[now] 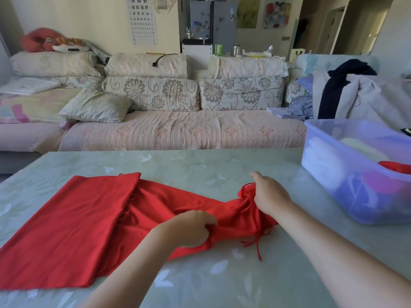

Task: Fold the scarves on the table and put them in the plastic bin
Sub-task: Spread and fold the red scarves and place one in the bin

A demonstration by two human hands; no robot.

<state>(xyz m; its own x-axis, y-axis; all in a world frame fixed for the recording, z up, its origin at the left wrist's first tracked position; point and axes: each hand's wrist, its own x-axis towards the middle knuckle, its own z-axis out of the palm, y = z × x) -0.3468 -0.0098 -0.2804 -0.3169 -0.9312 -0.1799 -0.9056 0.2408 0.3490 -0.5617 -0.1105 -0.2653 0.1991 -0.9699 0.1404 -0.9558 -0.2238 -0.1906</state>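
**Table stock: one scarf in hand, one bin partly seen**

Hidden or unclear:
- The red scarf (77, 223) runs off the left edge of the view, so its near-left corner is cut off.
- The plastic bin (322, 156) is cut off at the right edge. Its contents show only as blurred shapes through the translucent wall: something red at the top, with pale yellow and white behind it. Their number cannot be told.
- The fingertips of the left hand (189, 227) are tucked into the cloth.
- The right hand (269, 194) is blurred and most of its fingers are hidden behind it.

Count:
- Scarves on the table (200, 165): one. Its left half lies flat and its right half is bunched.
- Bins: one, at the table's right side, apart from the scarf.
- Hands: two. The left is curled round the scarf's near edge at mid-length. The right clutches the gathered right end, with one finger pointing away.
- Loose fringe strands (258, 245): several, trailing on the tabletop; no exact count can be made.
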